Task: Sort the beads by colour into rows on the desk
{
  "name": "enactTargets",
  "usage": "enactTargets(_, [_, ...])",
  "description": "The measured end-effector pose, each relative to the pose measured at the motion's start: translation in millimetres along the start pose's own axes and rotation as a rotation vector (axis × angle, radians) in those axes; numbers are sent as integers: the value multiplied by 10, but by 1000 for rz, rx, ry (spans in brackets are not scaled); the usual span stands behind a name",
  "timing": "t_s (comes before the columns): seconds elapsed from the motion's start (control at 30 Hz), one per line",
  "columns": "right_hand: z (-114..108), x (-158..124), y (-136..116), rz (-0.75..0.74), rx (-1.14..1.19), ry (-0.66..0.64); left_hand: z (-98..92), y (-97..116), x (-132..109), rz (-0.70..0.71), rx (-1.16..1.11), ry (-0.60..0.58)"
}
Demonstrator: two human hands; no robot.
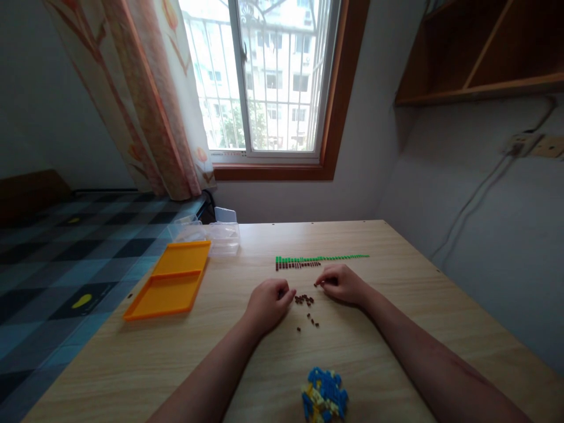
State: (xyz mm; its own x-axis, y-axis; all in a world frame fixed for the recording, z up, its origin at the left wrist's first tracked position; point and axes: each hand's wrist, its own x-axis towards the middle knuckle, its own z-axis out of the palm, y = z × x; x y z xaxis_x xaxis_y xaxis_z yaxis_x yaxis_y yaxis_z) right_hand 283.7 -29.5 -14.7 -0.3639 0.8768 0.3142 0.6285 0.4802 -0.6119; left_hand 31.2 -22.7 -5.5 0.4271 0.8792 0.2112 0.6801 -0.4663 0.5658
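- Brown bricks (305, 299), tiny and loose, lie scattered on the tabletop (396, 329) between the two hands, with a few strays just nearer the person.
- Left hand (268, 302) rests knuckles-up on the tabletop just left of the bricks. Its fingers are curled under and the thumb tip points toward the scatter. Whether anything sits inside the curl cannot be told.
- Right hand (341, 284) rests just right of and slightly beyond the bricks. Its thumb and forefinger are drawn together at the tips, where a dark speck shows. It is too small to say whether it is gripped.
- Brown row (298, 265) lies in a straight line just beyond the hands.
- Green row (321, 258) runs alongside it on the far side, touching or nearly so, and reaches further right.
- Orange tray (171, 281), shallow with two compartments, lies well to the left near the tabletop's edge.
- Clear boxes (222, 238) stand just beyond the tray at the far left corner.
- Blue and yellow pile (325, 395) of pieces sits near the person, between the forearms.
- Bed (66, 258) with a checked cover lies left of the tabletop.
- Window (264, 76) and curtain (150, 100) are behind, and a wooden shelf (480, 53) hangs at upper right.
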Motion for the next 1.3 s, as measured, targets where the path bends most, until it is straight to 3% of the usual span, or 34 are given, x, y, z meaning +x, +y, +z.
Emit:
enactTargets(0.3, [-9,15,-64,-32,-121,-14,-1,8,3,-9,2,-7])
enactTargets(0.43, [-68,11,23,-7,-168,1,10,-6,3,-6,11,-7])
enactTargets(0.7, [-79,-27,287,113,-192,174,34,-44,5,3,14,-1])
enactTargets(0.93, [-87,-36,232,43,-167,82,20,-18,0,-6,8,5])
enactTargets(1.3, [-44,53,259,296,-417,193,15,-17,-2,-13,16,3])
